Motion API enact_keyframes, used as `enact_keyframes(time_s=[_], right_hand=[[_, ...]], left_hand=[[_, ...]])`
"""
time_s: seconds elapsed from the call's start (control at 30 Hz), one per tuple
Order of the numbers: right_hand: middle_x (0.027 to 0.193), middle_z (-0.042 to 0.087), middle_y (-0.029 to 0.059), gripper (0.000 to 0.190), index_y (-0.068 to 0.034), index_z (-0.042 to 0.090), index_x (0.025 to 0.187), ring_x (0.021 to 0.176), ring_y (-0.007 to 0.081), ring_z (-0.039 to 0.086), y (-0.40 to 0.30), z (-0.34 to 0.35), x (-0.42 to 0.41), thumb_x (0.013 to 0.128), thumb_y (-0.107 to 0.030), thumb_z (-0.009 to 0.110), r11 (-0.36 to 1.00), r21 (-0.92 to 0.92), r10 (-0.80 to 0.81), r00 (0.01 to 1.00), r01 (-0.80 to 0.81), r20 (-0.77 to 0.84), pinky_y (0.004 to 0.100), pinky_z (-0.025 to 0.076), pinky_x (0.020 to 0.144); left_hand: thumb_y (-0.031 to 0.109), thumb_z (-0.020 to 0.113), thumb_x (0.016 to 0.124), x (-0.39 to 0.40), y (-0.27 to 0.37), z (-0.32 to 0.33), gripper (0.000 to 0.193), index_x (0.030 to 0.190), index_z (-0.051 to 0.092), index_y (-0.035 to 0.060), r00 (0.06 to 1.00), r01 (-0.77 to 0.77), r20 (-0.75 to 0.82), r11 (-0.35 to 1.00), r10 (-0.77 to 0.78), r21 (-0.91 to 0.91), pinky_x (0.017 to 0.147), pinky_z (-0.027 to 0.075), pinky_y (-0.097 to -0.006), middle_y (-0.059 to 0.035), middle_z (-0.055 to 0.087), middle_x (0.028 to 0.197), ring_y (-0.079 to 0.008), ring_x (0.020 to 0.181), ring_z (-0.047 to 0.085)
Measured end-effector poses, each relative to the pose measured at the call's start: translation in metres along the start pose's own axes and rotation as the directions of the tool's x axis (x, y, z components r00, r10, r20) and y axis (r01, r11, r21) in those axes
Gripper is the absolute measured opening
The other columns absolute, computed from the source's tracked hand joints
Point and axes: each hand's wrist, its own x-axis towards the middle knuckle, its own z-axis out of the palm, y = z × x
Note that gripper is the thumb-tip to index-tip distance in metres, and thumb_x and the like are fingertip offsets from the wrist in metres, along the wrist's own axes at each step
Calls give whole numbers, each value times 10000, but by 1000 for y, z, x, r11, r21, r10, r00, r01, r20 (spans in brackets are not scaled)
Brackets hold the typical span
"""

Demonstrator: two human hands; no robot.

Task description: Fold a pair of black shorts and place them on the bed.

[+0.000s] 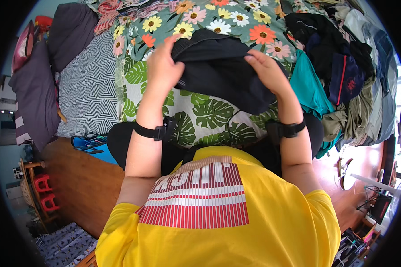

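Note:
A black garment (217, 66) with a gathered elastic edge lies spread over the bed covers in front of me. My left hand (165, 63) is at its left end, by the elastic edge; it is slightly blurred, and whether the fingers grip the cloth cannot be told. At the right, my right hand (267, 70) pinches the garment's upper edge between thumb and fingers. Beneath the garment are a leaf-patterned cloth (214, 116) and a flowered cloth (234, 16). Each wrist wears a black strap with a small device.
Piled clothes, with a teal garment (307, 85) and a navy garment with a red stripe (347, 80), lie at the right. Dark grey cloths (72, 31) and a geometric-patterned cloth (90, 83) are at the left. A white fan (374, 182) stands on the floor at right.

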Motion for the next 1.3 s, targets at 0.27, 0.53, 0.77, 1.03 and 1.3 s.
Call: enact_keyframes(time_s=[0.27,0.53,0.77,1.03,1.3], right_hand=[[1057,700,4,287,-60,592,1220,825,81,683,-43,-19,-21,1051,-285,534,756,493,409,899,-430,157,196,531,608],[1092,702,24,311,-32,598,1228,943,93,680,-49,0,-27,1061,-280,513,798,497,343,935,-341,91,227,542,788],[1130,696,41,335,-1,595,1265,1031,86,629,-48,6,-28,1048,-253,555,796,536,267,958,-281,106,236,488,902],[1053,713,171,296,-1,658,1120,962,264,676,34,-55,7,988,-263,625,927,-376,-102,961,-3,-257,341,492,857],[983,687,144,165,-57,680,1015,939,357,641,-12,-16,-10,871,-133,706,809,-581,-340,877,90,-338,429,495,865]], left_hand=[[-38,708,679,-19,33,8,557,1190,589,146,914,-107,-369,977,170,184,992,407,-475,-166,474,1196,-366,1119,495],[288,845,721,-35,49,48,434,966,577,51,979,-165,-95,973,181,160,815,472,-432,-108,600,918,-317,958,606],[288,825,758,-14,5,57,427,1048,660,21,991,-122,4,896,133,427,887,474,-452,-142,685,984,-333,989,626],[181,569,1018,-3,-13,12,270,1241,626,39,886,459,450,331,-108,-825,846,518,-274,-12,704,1109,-122,997,667],[168,494,1040,-5,15,7,390,1378,517,-24,854,489,423,190,-303,-851,1016,491,-330,-131,624,1319,-205,1170,632]])
